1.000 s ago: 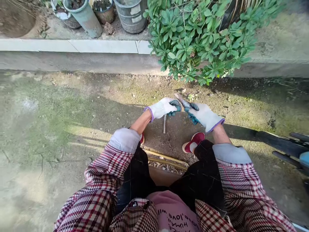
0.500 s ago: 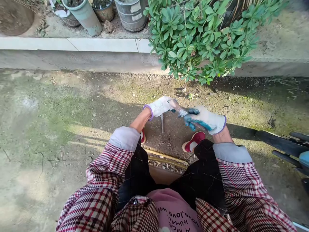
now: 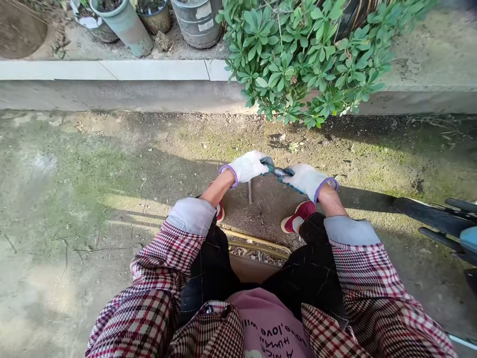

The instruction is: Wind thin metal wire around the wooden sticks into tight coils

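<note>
Between my two gloved hands is a short handle with a pale, wire-like wrapping (image 3: 278,171); most of it is covered by the gloves, and what it belongs to cannot be made out. My left hand (image 3: 251,166), in a white glove with a dark-coated palm, closes round its left end. My right hand (image 3: 302,180), gloved alike, grips the wrapped part from the other side with fingers drawn together. Below my left hand shows a narrow greyish rod (image 3: 250,192); whether it joins the handle or lies apart is hidden.
A low seat with a gold-coloured metal frame (image 3: 257,242) is under me, between red shoes (image 3: 298,217). Ahead runs a white-tiled ledge (image 3: 160,70) with several pots and a leafy bush (image 3: 298,64) overhanging it. A dark wheeled object (image 3: 428,214) stands at right.
My right hand has shifted slightly left and its loosely spread fingers have closed on the wrapped part. The brownish section of the handle seen before is now covered by my left glove.
</note>
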`<state>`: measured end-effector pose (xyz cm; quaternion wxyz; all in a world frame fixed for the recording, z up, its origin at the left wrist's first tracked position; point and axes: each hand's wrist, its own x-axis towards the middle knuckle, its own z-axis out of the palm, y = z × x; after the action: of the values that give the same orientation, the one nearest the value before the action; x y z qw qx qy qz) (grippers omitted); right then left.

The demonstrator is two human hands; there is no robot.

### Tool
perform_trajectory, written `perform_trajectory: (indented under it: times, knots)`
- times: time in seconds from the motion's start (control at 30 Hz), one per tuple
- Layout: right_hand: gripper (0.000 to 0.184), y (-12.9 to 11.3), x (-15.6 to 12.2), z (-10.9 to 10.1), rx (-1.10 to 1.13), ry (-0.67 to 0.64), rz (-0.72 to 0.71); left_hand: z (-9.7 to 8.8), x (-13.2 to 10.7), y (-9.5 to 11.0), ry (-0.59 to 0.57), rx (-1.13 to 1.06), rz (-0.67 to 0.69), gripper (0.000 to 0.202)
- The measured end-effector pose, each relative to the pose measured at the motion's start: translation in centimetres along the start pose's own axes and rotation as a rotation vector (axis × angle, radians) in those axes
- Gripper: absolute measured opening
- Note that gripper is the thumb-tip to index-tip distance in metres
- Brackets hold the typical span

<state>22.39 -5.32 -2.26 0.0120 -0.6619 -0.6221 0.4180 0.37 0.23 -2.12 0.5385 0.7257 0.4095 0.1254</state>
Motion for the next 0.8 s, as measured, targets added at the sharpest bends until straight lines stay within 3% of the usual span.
perform_trajectory:
  times: [0.13, 0.27, 0.4, 0.8]
  knots:
    - [0.022, -0.5, 0.4, -0.8, 0.031, 0.086, 0.075, 0.8, 0.3, -0.7, 0.008, -0.043, 0.021, 0.024]
    - [0.026, -1.5, 0.0, -1.2, 0.476, 0.102, 0.104, 1.3, 0.6, -0.9, 0.072, -0.202, -0.018, 0.024]
    - [0.031, -2.0, -0.8, -1.4, 0.786, 0.066, -0.018, 1.2, 0.6, -0.3, 0.078, -0.330, -0.040, 0.022]
    - [0.041, -1.6, -1.5, -2.9, 1.057, 0.152, -0.085, 0.5, 0.0, -0.6, 0.012, -0.056, -0.039, 0.022]
